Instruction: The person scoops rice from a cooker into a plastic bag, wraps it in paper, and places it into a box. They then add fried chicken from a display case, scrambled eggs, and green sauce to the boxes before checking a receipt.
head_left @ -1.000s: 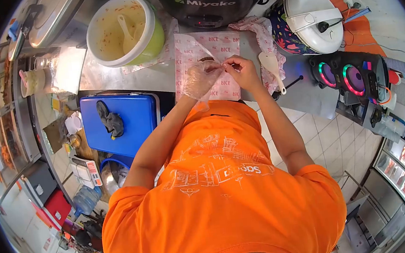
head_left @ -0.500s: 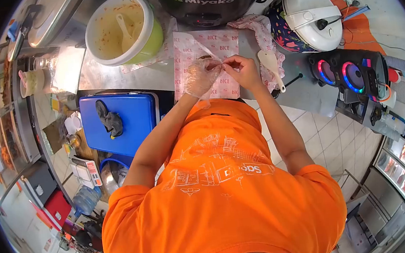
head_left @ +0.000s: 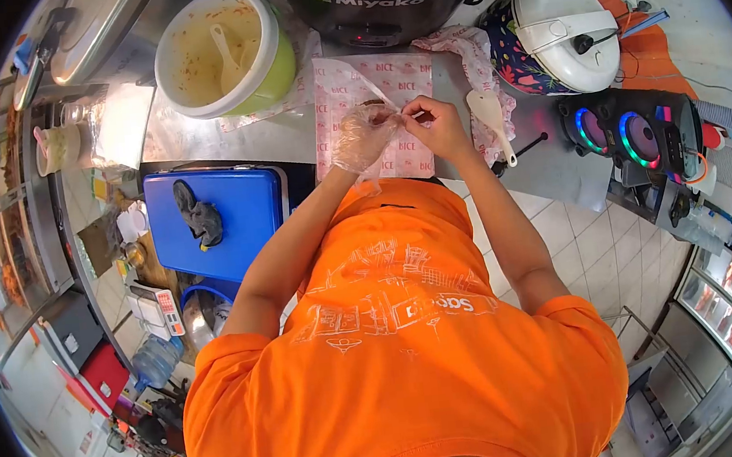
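Note:
A clear plastic glove covers my left hand (head_left: 363, 136), whose fingers are pinched on thin clear plastic (head_left: 393, 113). Bare and close beside it, my right hand (head_left: 437, 129) pinches the same plastic from the right, fingertips nearly touching. Both hands are over pink and white printed paper (head_left: 404, 71) on the metal counter (head_left: 542, 137). Part of something brownish shows behind my left fingers, too hidden to name. Right of the paper lies a white rice paddle (head_left: 489, 117), partly on a crumpled printed sheet (head_left: 464, 40).
A green bucket (head_left: 281, 74) with a ladle stands at the back left, beside a black Miyako cooker (head_left: 371, 8). Back right is a white-lidded pot (head_left: 559, 34); a lit speaker (head_left: 630, 132) sits right. A dark glove (head_left: 197, 214) lies on a blue case (head_left: 235, 241).
My right hand has shifted very slightly to the left. Both hands otherwise keep nearly the same pose, still pinching the plastic.

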Demonstrator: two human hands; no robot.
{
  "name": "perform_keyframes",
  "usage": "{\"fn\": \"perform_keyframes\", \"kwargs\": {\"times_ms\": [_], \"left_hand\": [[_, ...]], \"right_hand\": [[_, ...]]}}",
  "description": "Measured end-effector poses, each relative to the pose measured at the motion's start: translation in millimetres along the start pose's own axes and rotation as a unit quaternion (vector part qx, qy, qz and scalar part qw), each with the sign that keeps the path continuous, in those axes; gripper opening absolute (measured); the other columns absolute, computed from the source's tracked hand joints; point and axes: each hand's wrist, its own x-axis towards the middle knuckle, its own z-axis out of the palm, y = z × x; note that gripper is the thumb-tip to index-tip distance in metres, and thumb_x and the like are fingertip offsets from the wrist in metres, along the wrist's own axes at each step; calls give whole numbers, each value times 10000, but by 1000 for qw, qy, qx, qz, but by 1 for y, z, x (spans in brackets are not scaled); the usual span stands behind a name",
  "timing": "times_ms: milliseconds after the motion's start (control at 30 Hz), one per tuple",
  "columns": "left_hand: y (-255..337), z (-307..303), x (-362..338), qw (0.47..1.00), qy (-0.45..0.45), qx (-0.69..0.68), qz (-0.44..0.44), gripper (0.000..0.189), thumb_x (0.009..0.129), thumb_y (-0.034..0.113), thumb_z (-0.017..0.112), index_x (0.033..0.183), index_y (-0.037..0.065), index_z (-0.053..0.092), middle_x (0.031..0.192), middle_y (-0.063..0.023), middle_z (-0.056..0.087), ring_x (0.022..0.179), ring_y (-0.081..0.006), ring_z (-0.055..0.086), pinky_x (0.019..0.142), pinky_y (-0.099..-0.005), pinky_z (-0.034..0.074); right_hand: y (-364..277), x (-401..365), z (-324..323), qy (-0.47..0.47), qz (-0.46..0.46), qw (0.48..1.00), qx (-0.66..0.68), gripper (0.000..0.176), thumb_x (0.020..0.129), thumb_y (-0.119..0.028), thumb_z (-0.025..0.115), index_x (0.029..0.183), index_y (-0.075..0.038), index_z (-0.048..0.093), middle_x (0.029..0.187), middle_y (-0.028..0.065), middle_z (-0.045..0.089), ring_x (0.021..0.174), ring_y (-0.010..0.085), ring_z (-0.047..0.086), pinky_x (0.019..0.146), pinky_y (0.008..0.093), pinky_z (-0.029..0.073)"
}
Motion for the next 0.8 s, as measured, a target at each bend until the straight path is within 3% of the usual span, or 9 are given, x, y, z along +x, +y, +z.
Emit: {"fn": "perform_keyframes", "kwargs": {"times_ms": [67, 167, 233, 333, 400, 500, 567, 633, 800], "left_hand": [[-7, 2, 0, 1000, 3, -7, -1, 164, 891, 87, 679, 957, -58, 719, 875, -79, 708, 806, -123, 654, 742, -270, 531], [-12, 8, -4, 993, 52, -91, -53, 178, 856, 139, 699, 910, -28, 725, 844, -119, 714, 789, -176, 677, 759, -319, 537], [-8, 7, -3, 990, 63, -104, -66, 173, 847, 135, 705, 926, -17, 724, 851, -108, 719, 789, -155, 673, 755, -316, 538], [11, 0, -6, 999, 36, -30, 22, 162, 827, 129, 705, 925, 2, 729, 853, -128, 730, 769, -205, 698, 739, -316, 542], [8, -11, 2, 998, 5, 19, 59, 202, 813, 112, 689, 992, 24, 722, 926, -129, 730, 844, -243, 696, 777, -340, 542], [29, -36, 30, 964, 23, 207, 162, 372, 787, 78, 653, 1158, 60, 675, 1134, -122, 688, 1042, -267, 653, 907, -396, 513], [30, -53, 58, 910, 65, 341, 226, 482, 775, 62, 632, 1257, 73, 635, 1269, -113, 647, 1166, -254, 613, 999, -427, 483], [18, -67, 92, 803, -103, 460, 363, 563, 761, 65, 604, 1322, 102, 578, 1322, -106, 601, 1258, -282, 538, 1066, -475, 425], [10, -80, 111, 732, -268, 604, 166, 576, 801, 58, 566, 1376, 85, 546, 1202, -129, 648, 1150, -283, 607, 1000, -430, 485]], "right_hand": [[10, 3, -1, 2, -2, 1000, 18, 102, 860, -44, 696, 936, 18, 670, 817, 50, 697, 755, 118, 665, 728, 264, 551], [29, 3, -10, 174, 74, 982, -6, 163, 852, -25, 671, 1013, -2, 658, 948, 71, 688, 879, 149, 660, 811, 270, 540], [18, -2, -12, 245, -102, 952, -151, 316, 823, -5, 661, 1137, -30, 638, 1136, 121, 649, 1042, 246, 642, 865, 312, 525], [-5, -17, 11, 56, -108, 969, -213, 468, 792, 4, 674, 1251, -54, 604, 1319, 166, 565, 1171, 347, 574, 881, 363, 508], [32, -5, 14, 80, -121, 970, -198, 364, 837, -67, 686, 1199, -32, 660, 1187, 182, 652, 1065, 380, 629, 818, 407, 512], [82, 14, 4, 114, 128, 974, -147, 282, 927, -237, 661, 967, 35, 722, 764, 190, 699, 747, 375, 685, 682, 397, 516], [85, 18, 3, 120, 122, 981, -96, 275, 921, -229, 668, 981, 35, 719, 783, 192, 706, 744, 342, 692, 675, 385, 515], [73, 17, -3, 103, 105, 982, -115, 222, 907, -184, 678, 1000, 12, 727, 816, 170, 721, 745, 229, 698, 672, 357, 513], [91, 19, -8, 129, 79, 987, -58, 188, 880, -131, 696, 1029, -23, 735, 841, 141, 726, 752, 197, 687, 693, 350, 518]]}}
